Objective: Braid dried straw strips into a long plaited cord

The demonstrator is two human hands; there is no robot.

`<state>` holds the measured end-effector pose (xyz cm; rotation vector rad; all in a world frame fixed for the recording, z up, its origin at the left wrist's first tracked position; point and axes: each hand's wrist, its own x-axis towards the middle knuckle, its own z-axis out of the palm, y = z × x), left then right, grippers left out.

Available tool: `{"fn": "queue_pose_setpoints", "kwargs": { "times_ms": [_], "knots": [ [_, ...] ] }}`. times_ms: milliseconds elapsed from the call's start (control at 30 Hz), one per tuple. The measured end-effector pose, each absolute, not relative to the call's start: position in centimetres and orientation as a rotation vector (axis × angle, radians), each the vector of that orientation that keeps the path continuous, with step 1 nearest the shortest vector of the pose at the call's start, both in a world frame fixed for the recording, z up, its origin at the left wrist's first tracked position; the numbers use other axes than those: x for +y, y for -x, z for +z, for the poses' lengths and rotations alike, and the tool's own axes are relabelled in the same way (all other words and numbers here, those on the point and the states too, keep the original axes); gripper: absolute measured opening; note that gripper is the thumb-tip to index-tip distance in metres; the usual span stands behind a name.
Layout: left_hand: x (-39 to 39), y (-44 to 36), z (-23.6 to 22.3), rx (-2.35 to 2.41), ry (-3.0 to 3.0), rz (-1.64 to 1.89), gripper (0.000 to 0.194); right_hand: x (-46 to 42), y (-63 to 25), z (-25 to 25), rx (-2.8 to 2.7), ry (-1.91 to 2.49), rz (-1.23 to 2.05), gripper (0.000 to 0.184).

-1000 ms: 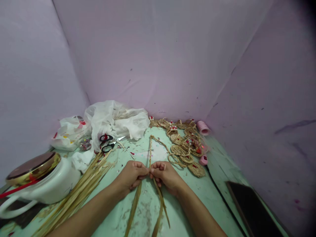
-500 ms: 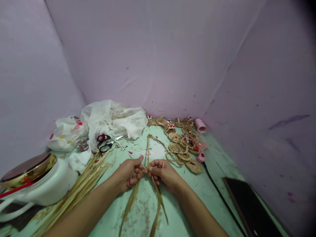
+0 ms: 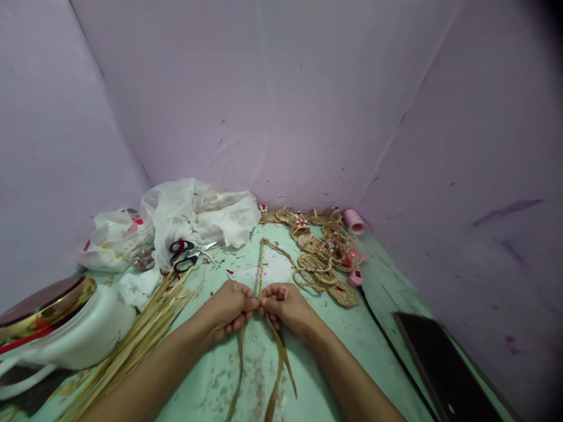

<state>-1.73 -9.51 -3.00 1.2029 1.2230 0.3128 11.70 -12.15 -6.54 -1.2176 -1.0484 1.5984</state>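
Observation:
My left hand point(image 3: 229, 305) and my right hand point(image 3: 284, 305) meet knuckle to knuckle over the pale green table point(image 3: 378, 328). Both are closed, pinching a straw braid point(image 3: 262, 264) where its plaited part ends. The plaited length runs away from me toward the wall. Loose flat straw strips point(image 3: 279, 363) hang from my fingers toward me. A pile of coiled straw ornaments point(image 3: 323, 258) with red and white bits lies just right of the braid.
A bundle of dry straw point(image 3: 141, 334) lies at the left beside a white jar with a gold lid point(image 3: 57, 322). Black-handled scissors point(image 3: 185, 255) and crumpled plastic bags point(image 3: 197, 214) sit behind. A pink spool point(image 3: 354, 221), a pink switch with black cable point(image 3: 355, 276) and a dark board point(image 3: 444, 369) occupy the right.
My left thumb, lifted half a second ago, has closed down onto the braid again. Both hands stay at the same spot; the view has drifted slightly.

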Motion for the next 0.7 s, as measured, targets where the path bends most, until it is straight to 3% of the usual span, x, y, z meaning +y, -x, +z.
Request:
{"fn": "queue_pose_setpoints", "kwargs": {
  "times_ms": [267,533,700],
  "knots": [
    [-9.9,1.3,-3.8,1.264,-1.151,0.501,0.012,-12.1,-11.7,-6.6,-1.119,1.331,1.543,0.009],
    [-10.3,0.5,-4.2,1.348,-1.205,0.546,0.012,-13.0,-12.2,-4.0,-1.523,1.919,0.945,0.010],
    [-10.2,0.5,-4.7,1.350,-1.250,0.560,0.012,-13.6,-11.8,-2.7,-1.594,1.973,0.726,0.010]
  ]
}}
